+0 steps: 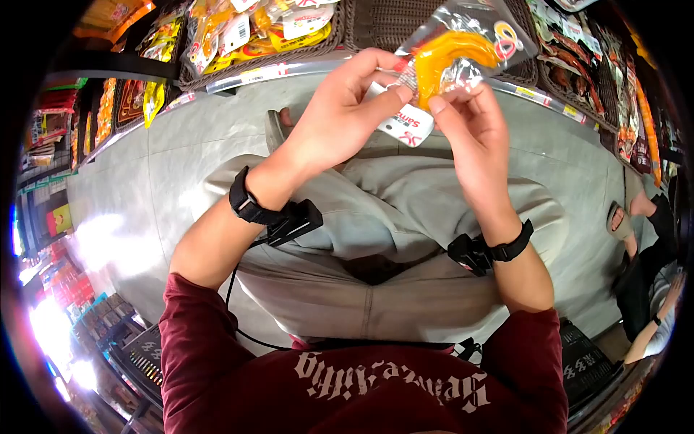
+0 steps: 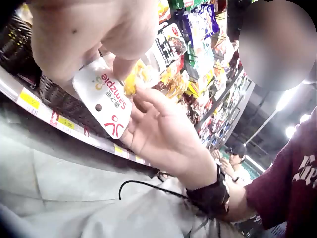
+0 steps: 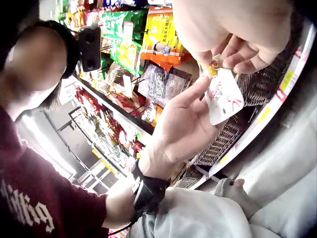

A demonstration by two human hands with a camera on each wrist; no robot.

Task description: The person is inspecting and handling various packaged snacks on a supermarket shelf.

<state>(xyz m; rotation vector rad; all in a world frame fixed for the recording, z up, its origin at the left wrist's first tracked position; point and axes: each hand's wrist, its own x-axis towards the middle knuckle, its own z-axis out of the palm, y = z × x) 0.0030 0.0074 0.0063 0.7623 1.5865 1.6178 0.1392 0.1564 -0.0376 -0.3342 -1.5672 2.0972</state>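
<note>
A clear plastic snack packet (image 1: 463,54) with a curved, glossy orange-yellow piece of food (image 1: 434,65) inside is held up between both hands, over the front of the shelf. Its white label end (image 1: 406,124) has red print and hangs toward me; in the left wrist view the white label (image 2: 103,96) shows a small dark hole. My left hand (image 1: 336,119) pinches the packet near the label, thumb on top. My right hand (image 1: 477,141) grips its other side, thumb on the near face and fingers bent behind. Both wrists wear black straps.
A wicker basket (image 1: 343,32) of similar packets stands at the shelf's left, and another basket (image 1: 538,65) at the right. A price strip (image 1: 253,76) runs along the shelf edge. My knees in light trousers (image 1: 390,195) are below the hands. Another person's foot (image 1: 618,219) is at far right.
</note>
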